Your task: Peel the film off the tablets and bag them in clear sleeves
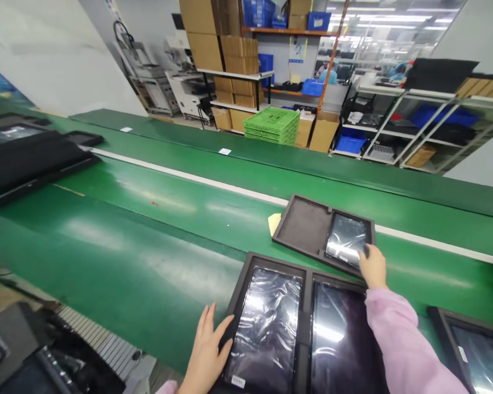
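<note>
A dark foam tray [267, 261] lies close to me, with two film-covered display panels [267, 323] side by side in it. My left hand [208, 347] is at this tray's left edge, its fingers spread and holding nothing. Just beyond is a second foam tray [304, 225]; its left recess is bare and a smaller display panel [347, 238] lies in its right one. My right hand [373, 267] reaches over to that panel's lower right edge, fingers closed against it. A dark spot shows at the fingertips, and their undersides are hidden.
The green bench [148, 202] carries a white line along its length. A yellow paper [274, 223] sticks out by the far tray. Another tray with a panel [476, 350] lies at right, and dark trays [33, 156] at left. Green crates [271, 125] stand behind the bench.
</note>
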The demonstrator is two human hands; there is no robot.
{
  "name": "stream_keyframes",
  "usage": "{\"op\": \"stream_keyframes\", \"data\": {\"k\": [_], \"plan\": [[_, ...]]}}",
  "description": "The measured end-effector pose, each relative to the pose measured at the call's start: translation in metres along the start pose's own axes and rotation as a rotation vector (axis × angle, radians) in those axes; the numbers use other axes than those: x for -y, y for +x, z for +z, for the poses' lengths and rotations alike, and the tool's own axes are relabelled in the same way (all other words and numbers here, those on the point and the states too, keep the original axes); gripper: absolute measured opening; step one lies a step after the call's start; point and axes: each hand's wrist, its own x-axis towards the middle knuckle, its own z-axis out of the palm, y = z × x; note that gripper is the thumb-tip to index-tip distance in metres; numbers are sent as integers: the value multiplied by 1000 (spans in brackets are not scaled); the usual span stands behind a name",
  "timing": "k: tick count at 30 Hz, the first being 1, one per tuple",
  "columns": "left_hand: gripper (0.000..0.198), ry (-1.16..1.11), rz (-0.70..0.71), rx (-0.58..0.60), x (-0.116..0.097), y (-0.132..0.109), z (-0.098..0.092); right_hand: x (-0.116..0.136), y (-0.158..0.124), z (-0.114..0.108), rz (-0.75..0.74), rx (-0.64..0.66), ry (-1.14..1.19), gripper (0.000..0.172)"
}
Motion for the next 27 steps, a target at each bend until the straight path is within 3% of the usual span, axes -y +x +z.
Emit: {"op": "stream_keyframes", "data": {"k": [3, 5, 8, 10, 12, 14, 16, 18, 19, 20, 21, 22, 23, 25, 27], "plan": [[38, -14, 47, 46, -7, 0, 3, 45, -53, 25, -361, 201, 2, 14], [39, -46, 44, 100, -9, 4, 6, 70, -87, 44, -525, 305, -16, 7], [45, -147, -27, 204, -6, 10, 13, 91, -116, 66, -573, 312, -87, 14], [49, -216, -65, 244, -3, 13, 15, 96, -120, 75, -553, 286, -130, 6], [55, -263, -79, 267, -2, 15, 15, 98, -121, 76, -541, 266, -152, 9], [62, -298, -94, 284, -3, 16, 15, 103, -132, 69, -559, 271, -152, 11], [71, -329, -106, 271, -2, 15, 15, 111, -161, 53, -623, 332, -132, 13], [78, -362, -99, 226, 0, 13, 15, 119, -203, 30, -753, 497, -71, 17], [77, -381, -80, 205, 2, 11, 14, 121, -226, 17, -931, 715, 20, 18], [69, -400, -49, 194, 5, 9, 12, 123, -246, 5, -1048, 912, 132, 15], [54, -421, -5, 193, 8, 7, 10, 122, -263, -7, -1066, 1027, 286, 14], [35, -446, 44, 202, 12, 5, 7, 120, -275, -17, -1051, 1135, 459, 13], [21, -472, 89, 221, 15, 4, 4, 116, -282, -24, -963, 1165, 623, 15], [26, -522, 137, 264, 19, 3, 0, 100, -283, -30, -676, 996, 794, 22], [25, -549, 115, 290, 18, 8, -2, 80, -277, -25, -505, 665, 666, 25]]}}
